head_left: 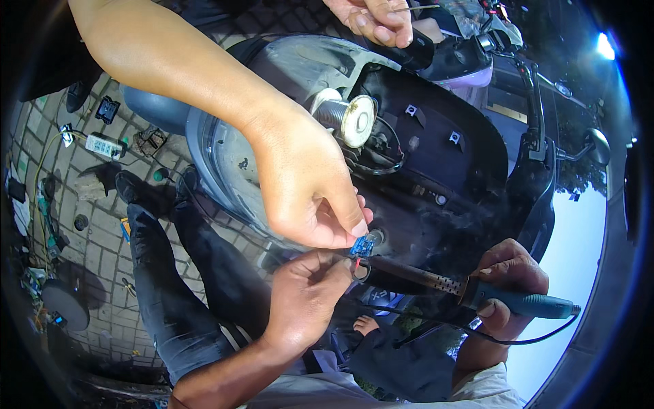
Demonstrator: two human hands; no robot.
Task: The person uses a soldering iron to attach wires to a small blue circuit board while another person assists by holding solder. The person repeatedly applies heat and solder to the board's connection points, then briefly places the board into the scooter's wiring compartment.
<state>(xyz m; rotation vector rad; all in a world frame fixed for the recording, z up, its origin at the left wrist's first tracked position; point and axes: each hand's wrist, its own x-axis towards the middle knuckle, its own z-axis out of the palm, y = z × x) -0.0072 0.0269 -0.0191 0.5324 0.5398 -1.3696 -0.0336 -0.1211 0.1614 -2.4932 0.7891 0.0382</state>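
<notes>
My left hand (306,300) pinches a red wire (357,267) just under a small blue circuit board (362,245). My right hand (504,286) grips the teal handle of a soldering iron (538,305), its metal shaft (429,278) pointing left toward the wire and board, where the tip is hard to make out amid faint smoke. Another person's hand (310,204) reaches from the upper left and holds the board between thumb and fingers. Behind it a spool of solder (344,116) rests on a scooter's pale body panel (235,170).
A dark scooter compartment (449,163) spans the middle, with handlebar and mirror (595,146) at right. At top, another hand (385,24) holds a thin rod. A power strip (103,145), tools and parts lie on the paving (109,273) at left. A small hand (366,326) shows below.
</notes>
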